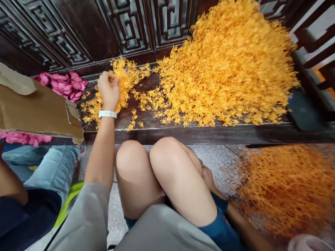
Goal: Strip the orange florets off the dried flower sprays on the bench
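Observation:
My left hand (pixel 108 89), with a white band (pixel 108 114) on its wrist, reaches to the dark wooden bench. Its fingers are curled and pinched at a small heap of yellow artificial flower pieces (pixel 125 76), which look like thin-petalled plastic blossoms. To its right rises a far larger mound of the same yellow pieces (pixel 232 62), with a thin scatter between the two. Down beside my right knee is my right hand (pixel 208 177), in shadow and partly hidden by the leg, so its fingers do not show clearly.
A cardboard box (pixel 29 109) stands at the left, with pink flower pieces (pixel 65 85) behind it. Another person's arm (pixel 5 173) and jeans are close by on the left. Orange stringy scraps (pixel 294 185) cover the floor at right. A dark phone-like slab (pixel 307 108) lies on the bench (pixel 185 133).

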Demonstrator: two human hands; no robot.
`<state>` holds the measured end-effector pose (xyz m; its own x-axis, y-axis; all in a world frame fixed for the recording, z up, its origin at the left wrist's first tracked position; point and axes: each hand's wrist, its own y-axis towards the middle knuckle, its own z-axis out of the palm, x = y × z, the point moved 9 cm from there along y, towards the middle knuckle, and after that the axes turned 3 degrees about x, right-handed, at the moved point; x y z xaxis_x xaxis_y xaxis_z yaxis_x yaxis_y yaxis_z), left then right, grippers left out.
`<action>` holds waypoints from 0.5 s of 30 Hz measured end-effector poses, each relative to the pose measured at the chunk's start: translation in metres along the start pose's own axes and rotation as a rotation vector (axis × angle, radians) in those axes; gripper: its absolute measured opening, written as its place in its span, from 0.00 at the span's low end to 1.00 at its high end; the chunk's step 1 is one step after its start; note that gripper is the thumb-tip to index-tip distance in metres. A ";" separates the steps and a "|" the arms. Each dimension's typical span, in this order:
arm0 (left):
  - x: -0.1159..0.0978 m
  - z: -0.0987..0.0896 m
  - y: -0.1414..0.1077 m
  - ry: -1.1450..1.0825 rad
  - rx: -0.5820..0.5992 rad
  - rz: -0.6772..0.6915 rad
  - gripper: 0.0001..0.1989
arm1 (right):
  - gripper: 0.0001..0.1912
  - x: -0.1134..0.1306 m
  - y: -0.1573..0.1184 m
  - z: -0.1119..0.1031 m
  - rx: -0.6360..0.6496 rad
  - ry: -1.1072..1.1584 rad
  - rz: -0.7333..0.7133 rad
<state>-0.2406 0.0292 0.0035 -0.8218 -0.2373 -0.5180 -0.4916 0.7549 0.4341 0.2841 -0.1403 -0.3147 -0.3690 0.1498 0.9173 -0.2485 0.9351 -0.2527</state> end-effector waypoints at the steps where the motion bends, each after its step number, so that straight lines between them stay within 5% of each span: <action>1: -0.006 -0.008 0.007 -0.053 -0.021 -0.005 0.04 | 0.19 0.002 -0.001 -0.001 -0.002 0.002 0.003; 7: -0.029 -0.042 0.043 -0.116 -0.074 -0.077 0.14 | 0.18 0.040 0.003 -0.044 -0.161 -0.045 -0.028; 11: -0.030 -0.052 0.048 -0.150 -0.149 -0.236 0.10 | 0.17 0.115 0.006 -0.094 -0.337 0.007 -0.217; 15: -0.097 -0.015 0.045 -0.313 0.225 0.113 0.19 | 0.12 0.222 -0.002 -0.128 -0.444 0.051 -0.450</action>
<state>-0.1874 0.0768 0.0841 -0.7227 0.0263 -0.6907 -0.2995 0.8887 0.3472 0.3172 -0.0679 -0.0716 -0.2690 -0.2846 0.9201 0.0298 0.9524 0.3033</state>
